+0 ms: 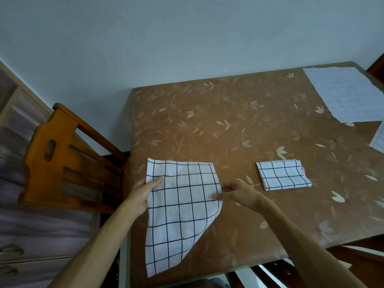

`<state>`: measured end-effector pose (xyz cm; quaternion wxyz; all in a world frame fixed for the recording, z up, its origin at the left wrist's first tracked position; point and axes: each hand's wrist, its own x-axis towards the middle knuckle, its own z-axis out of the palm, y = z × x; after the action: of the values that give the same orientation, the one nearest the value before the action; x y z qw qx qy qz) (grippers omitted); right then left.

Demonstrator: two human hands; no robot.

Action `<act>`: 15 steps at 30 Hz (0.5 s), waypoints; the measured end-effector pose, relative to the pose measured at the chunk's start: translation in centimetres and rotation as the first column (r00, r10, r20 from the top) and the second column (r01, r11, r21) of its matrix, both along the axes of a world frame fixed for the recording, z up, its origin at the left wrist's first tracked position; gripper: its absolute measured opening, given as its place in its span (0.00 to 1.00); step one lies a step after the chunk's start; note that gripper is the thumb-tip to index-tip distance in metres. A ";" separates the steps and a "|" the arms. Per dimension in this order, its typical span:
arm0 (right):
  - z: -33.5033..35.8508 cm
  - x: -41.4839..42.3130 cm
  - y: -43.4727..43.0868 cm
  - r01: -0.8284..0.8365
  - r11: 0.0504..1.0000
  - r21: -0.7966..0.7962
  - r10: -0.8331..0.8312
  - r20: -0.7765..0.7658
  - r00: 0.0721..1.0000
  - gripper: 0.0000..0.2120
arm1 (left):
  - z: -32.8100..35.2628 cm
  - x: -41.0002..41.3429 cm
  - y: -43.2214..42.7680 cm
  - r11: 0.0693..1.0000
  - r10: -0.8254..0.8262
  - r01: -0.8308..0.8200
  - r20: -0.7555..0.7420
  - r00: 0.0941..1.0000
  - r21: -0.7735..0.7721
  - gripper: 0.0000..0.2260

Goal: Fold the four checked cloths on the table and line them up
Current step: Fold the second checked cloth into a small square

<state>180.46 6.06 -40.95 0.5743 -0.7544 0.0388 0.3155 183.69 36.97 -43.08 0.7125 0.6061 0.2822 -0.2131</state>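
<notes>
Held cloth (182,208): being held up at the near left of the table (207,125).
Left hand (145,192): grip clamping on its left edge.
Right hand (239,193): grip pinching its right edge.
Folded cloth (283,174): lying right of the hands.
Spread cloth (345,94): lying at the far right corner.

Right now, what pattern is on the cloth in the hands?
White with a dark grid check, on the cloth; head view shows it.

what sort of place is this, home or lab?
Most likely a home dining area: a table with a brown leaf-print cover, a wooden chair beside it, and a drawer unit along the plain wall.
</notes>
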 end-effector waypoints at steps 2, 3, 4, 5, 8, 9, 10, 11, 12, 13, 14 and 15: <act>-1.2 -0.2 0.4 -0.033 0.999 -0.032 0.033 0.009 0.999 0.12 | -0.5 0.0 0.5 1.000 0.006 -0.006 -0.021 1.000 0.013 0.13; -1.5 -0.2 0.6 -0.019 0.999 -0.033 0.019 0.016 1.000 0.10 | -0.6 0.1 0.8 1.000 -0.004 0.004 -0.023 1.000 0.020 0.13; -1.8 -0.2 0.7 0.014 1.000 -0.028 -0.014 0.021 1.000 0.08 | -0.9 0.1 1.0 0.999 -0.028 0.028 -0.026 0.999 0.023 0.13; -1.9 -0.1 0.7 0.063 0.998 -0.020 -0.063 0.018 0.998 0.06 | -1.1 0.1 1.3 0.998 -0.056 0.058 -0.040 0.998 0.028 0.14; -2.3 0.5 0.7 0.206 0.978 -0.001 -0.206 -0.005 0.978 0.10 | -1.6 -0.2 1.6 0.985 -0.161 0.167 -0.113 0.980 0.040 0.16; -2.4 0.6 0.7 0.239 0.971 -0.004 -0.239 -0.011 0.971 0.11 | -1.6 -0.4 1.7 0.977 -0.202 0.209 -0.134 0.970 0.041 0.18; -2.6 0.8 0.6 0.256 0.967 -0.014 -0.256 -0.010 0.967 0.12 | -1.7 -0.6 1.7 0.964 -0.250 0.260 -0.148 0.957 0.051 0.19; -2.7 1.0 0.6 0.271 0.962 -0.031 -0.271 -0.001 0.963 0.12 | -1.6 -0.8 1.7 0.950 -0.295 0.307 -0.154 0.943 0.062 0.19; -2.9 1.1 0.6 0.292 0.955 -0.049 -0.292 0.007 0.956 0.12 | -1.5 -1.0 1.7 0.935 -0.335 0.348 -0.146 0.931 0.072 0.18; -2.9 1.3 0.6 0.309 0.949 -0.063 -0.309 0.010 0.951 0.11 | -1.4 -1.1 1.6 0.925 -0.362 0.374 -0.134 0.922 0.072 0.16; -3.1 1.4 0.5 0.318 0.945 -0.075 -0.318 0.010 0.948 0.11 | -1.4 -1.3 1.6 0.916 -0.385 0.395 -0.117 0.915 0.072 0.17; -3.2 1.4 0.5 0.312 0.946 -0.082 -0.312 0.014 0.950 0.12 | -1.6 -1.4 1.6 0.911 -0.397 0.405 -0.102 0.912 0.073 0.20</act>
<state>181.87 6.58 -44.14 0.5853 -0.7620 0.1705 0.2183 182.34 38.58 -44.68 0.6120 0.6738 0.1914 -0.3671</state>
